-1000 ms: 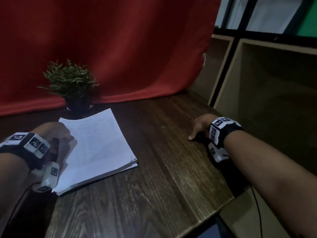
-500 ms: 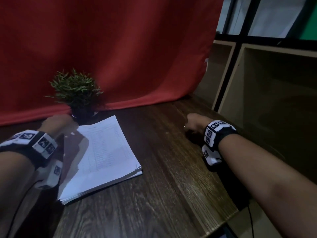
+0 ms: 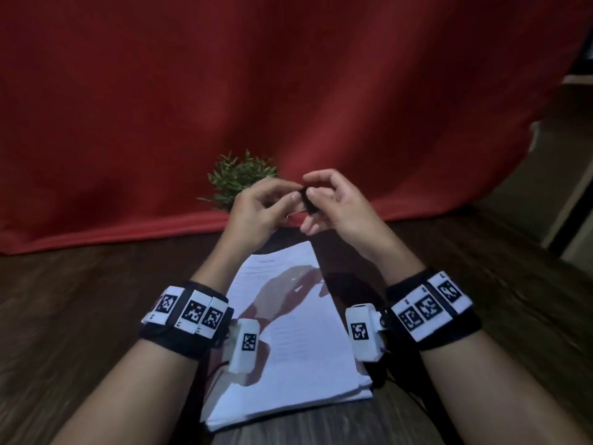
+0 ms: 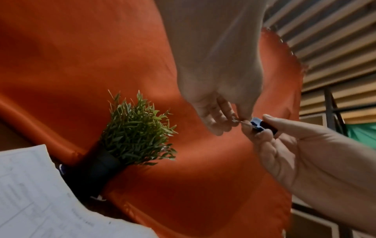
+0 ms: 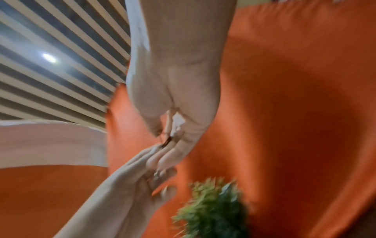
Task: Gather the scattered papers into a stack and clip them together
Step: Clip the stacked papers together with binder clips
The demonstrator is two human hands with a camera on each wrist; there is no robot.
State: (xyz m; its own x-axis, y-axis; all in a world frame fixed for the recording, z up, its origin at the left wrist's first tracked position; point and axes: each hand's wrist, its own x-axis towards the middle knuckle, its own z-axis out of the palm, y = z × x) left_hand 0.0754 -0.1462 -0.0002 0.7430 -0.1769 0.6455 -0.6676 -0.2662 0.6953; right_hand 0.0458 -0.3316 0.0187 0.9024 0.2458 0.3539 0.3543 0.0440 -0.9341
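Note:
A white paper stack [image 3: 298, 332] lies squared on the dark wooden table, below and between my wrists; its corner shows in the left wrist view [image 4: 30, 193]. Both hands are raised above its far end and meet at a small black binder clip [image 3: 308, 202]. My right hand [image 3: 313, 187] grips the clip's body [image 4: 259, 125] between thumb and fingers. My left hand [image 3: 288, 194] pinches the clip's wire handle [image 4: 239, 122] with its fingertips. In the blurred right wrist view the clip [image 5: 167, 142] is a dark sliver between the two hands.
A small green plant in a black pot [image 3: 240, 179] stands just behind the stack's far edge, right under my hands [image 4: 134, 132]. A red curtain [image 3: 288, 91] hangs behind the table. A wooden shelf unit [image 3: 577, 203] stands at the right.
The right hand left the table at the right, the left hand left the stack's far corner. Both rose and met in front of the plant, now holding the clip.

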